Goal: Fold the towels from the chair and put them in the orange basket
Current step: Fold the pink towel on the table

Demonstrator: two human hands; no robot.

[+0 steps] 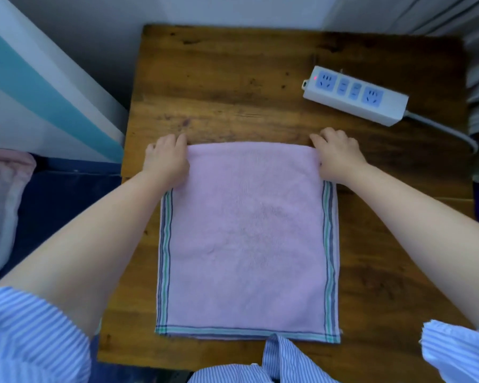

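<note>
Towel: a pink towel (246, 239) with green and dark stripes along its left, right and near edges lies flat on the wooden counter (233, 87), centred in front of the person. Its far edge looks rounded and stripeless, which reads as a fold line, so I judge it already doubled once.
Left hand: the left hand (165, 158) sits on the far left corner of the towel, fingers curled over the fold edge and gripping it.
Right hand: the right hand (335, 156) mirrors it on the far right corner, fingers curled round that edge and holding it.
Step in hand: folding, probably mid-way; both corners of the far edge are taken up, as if to square the fold or start the next one.
Next move: by my judgement, lift both corners together and bring the far edge toward the near striped hem, keeping the side stripes aligned, then press flat. The cloth is soft and will sag between the hands if they drift apart.
Basket and chair: neither the orange basket nor the chair can be seen, so placing will call for a turn away from the counter.
Surroundings: a white power strip (354, 95) with a lit red lamp lies far right on the counter, well apart from the towel; striped sleeves (25, 335) frame the bottom of the view.
</note>
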